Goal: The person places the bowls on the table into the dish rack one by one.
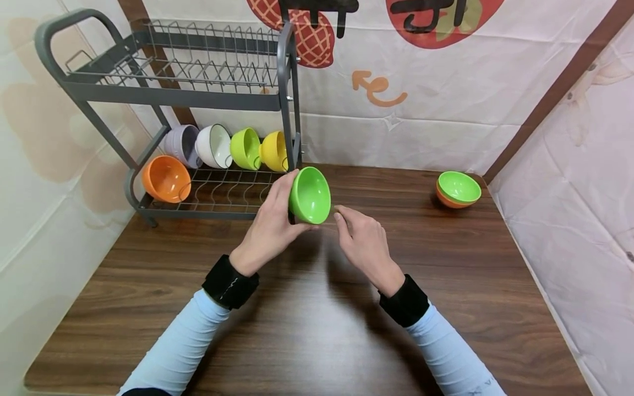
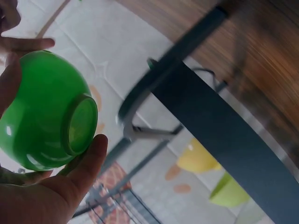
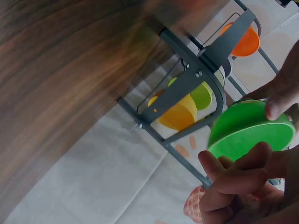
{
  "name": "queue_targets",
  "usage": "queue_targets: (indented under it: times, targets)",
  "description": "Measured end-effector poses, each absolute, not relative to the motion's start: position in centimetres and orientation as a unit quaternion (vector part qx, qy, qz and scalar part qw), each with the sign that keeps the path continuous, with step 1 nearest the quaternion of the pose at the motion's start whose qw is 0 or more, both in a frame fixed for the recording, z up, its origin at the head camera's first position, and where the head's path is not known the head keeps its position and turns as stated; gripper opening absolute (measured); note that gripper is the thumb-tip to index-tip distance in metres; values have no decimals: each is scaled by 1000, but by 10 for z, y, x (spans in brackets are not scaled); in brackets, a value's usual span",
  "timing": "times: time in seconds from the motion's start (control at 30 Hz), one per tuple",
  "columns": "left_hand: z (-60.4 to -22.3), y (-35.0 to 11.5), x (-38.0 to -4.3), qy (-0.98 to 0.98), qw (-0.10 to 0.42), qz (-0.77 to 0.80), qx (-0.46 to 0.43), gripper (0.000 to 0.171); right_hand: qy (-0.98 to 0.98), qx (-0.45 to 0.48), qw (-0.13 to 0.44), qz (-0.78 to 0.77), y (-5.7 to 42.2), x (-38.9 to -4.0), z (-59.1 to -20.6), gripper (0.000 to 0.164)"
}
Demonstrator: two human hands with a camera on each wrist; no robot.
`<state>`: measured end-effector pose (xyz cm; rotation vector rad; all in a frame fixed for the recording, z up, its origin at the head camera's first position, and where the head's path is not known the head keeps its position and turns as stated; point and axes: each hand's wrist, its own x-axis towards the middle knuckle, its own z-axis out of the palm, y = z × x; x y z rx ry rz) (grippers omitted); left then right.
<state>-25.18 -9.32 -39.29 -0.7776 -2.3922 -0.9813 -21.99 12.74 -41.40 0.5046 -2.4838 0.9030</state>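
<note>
With left hand (image 1: pixel 269 224), gripping a tipped green bowl (image 1: pixel 311 195) from the side, in the middle of the frame, near the grey rack (image 1: pixel 173 99) at upper left. With right hand (image 1: pixel 365 242), loosely bent and holding nothing, hovering just right of the bowl.

Left hand (image 1: pixel 269 223) gripping, right hand (image 1: pixel 365 242) curled

A dark brown wood-grain tabletop (image 1: pixel 277 357) spreads across the scene, with a pale sheen of light at its near middle. Creased whitish sheeting forms the far wall (image 1: pixel 446 118), printed with red shapes (image 1: pixel 317 49), black lettering (image 1: pixel 342 5) and an orange curled arrow (image 1: pixel 378 84). Brown strips (image 1: pixel 555 91) mark both far corners. The left wall (image 1: pixel 29 231) carries faint peach shapes (image 1: pixel 42 126); the right wall (image 1: pixel 589 192) is pale and wrinkled.
</note>
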Motion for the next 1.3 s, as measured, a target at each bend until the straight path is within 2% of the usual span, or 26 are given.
queue_targets:
  times: [0.27,0.57,0.97,1.3]
  targets:
    - [-385,-123,-245,-867,244,-352,-256,122,-919,202,157,301,106,-233,-421,36]
    - [-380,-157,-242,-876,268,-335,-221,123,-937,247,44,244,87,-245,-437,50]
    - [-387,-202,-247,-898,266,-312,-159,121,-932,288,21,217,69,-247,-445,55]
    - [-393,-254,-265,-913,262,-296,-101,118,-933,293,33,207,61,-248,-447,55]
